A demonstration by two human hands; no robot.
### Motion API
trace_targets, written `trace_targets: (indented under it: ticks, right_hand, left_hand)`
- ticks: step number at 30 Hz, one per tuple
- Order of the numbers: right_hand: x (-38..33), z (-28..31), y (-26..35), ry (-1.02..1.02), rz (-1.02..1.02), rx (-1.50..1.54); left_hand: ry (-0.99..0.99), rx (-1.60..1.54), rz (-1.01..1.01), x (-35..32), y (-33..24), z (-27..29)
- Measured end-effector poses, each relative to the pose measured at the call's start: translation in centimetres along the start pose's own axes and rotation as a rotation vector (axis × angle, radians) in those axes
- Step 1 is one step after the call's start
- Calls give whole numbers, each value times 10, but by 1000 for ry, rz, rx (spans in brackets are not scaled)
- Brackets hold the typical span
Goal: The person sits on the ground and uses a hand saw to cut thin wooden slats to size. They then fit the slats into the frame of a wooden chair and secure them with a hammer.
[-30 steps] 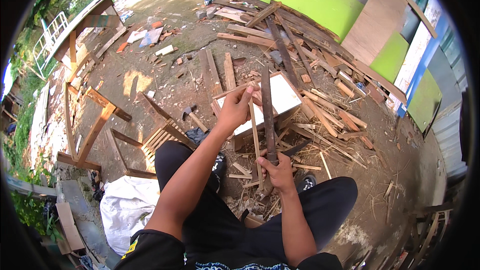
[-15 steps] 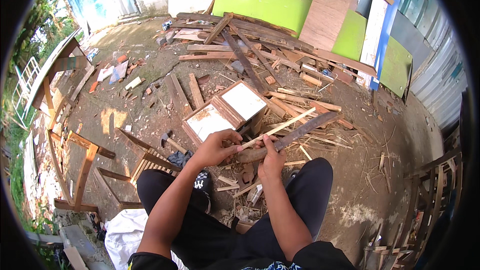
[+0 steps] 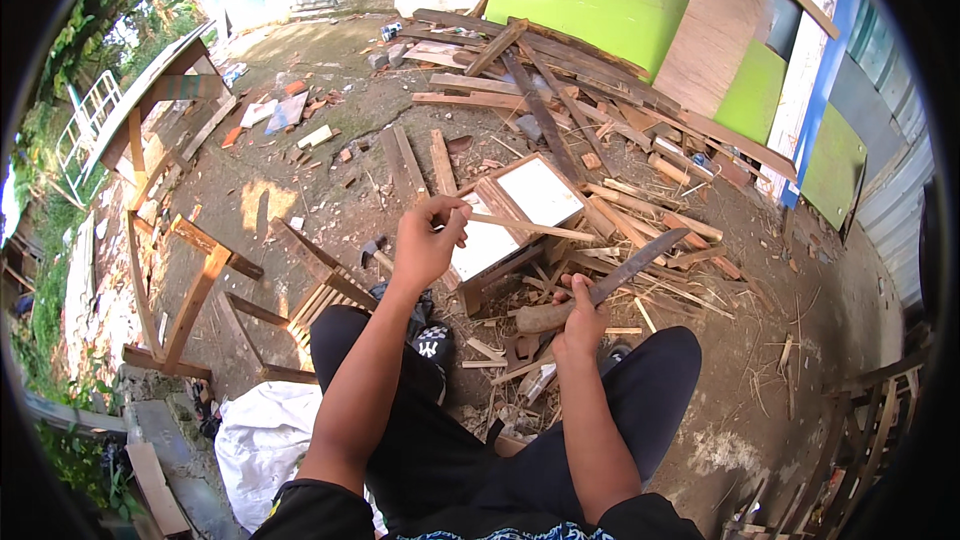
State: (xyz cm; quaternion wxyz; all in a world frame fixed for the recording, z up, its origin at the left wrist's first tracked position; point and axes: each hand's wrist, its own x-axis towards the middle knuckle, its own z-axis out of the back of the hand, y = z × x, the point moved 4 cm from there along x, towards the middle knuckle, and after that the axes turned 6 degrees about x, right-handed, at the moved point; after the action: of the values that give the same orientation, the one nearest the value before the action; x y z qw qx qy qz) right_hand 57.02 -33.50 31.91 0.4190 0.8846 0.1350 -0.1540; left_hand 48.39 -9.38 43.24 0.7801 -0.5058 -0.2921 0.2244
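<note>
My left hand (image 3: pixel 430 240) pinches one end of a thin pale wooden strip (image 3: pixel 535 228), which points right above a wooden frame with white panels (image 3: pixel 541 188). My right hand (image 3: pixel 581 320) is wrapped round a machete, near where its thick wooden handle (image 3: pixel 541 318) meets the dark blade (image 3: pixel 642 264). The blade slants up to the right over loose sticks and is apart from the strip. The wooden frame stands on the ground just beyond my hands.
A hammer (image 3: pixel 377 252) lies left of the frame. Small wooden stools (image 3: pixel 205 305) stand at the left, and a white sack (image 3: pixel 265 445) lies by my left leg. Split sticks (image 3: pixel 655 230) and a plank pile (image 3: pixel 560 90) spread beyond, with green boards (image 3: pixel 585 10) behind.
My left hand has lifted away from the machete with the strip, which now lies across in front of the frame's panels. My right hand keeps the machete. The whole view has shifted.
</note>
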Motion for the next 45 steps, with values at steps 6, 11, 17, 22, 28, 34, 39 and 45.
trace_targets:
  ticks: [6, 11, 17, 22, 28, 34, 39, 45]
  right_hand:
    - [0, 15, -12, -46, -22, -108]
    - [-5, 18, -19, 83, -92, -319]
    - [-27, 4, -38, 418, -50, -704]
    - [-51, -7, -58, 585, -21, -732]
    - [-59, -8, -74, 639, 9, -786]
    - [-58, -14, -73, 667, 108, -768]
    - [-65, -10, -70, 662, 179, -863]
    - [-57, 1, -87, 603, 121, -917]
  left_hand:
    - [-328, 384, -265, 2, -20, 41]
    - [-393, 484, -368, 0, -28, 33]
    - [-350, 553, -353, 7, -22, 22]
    - [-317, 533, -407, 9, -23, 15]
    - [-233, 278, -185, 10, -3, 8]
    - [-195, 160, -196, 6, 4, 5]
    - [-237, 187, -231, -7, 0, 4]
    - [-272, 282, -285, -12, -1, -1]
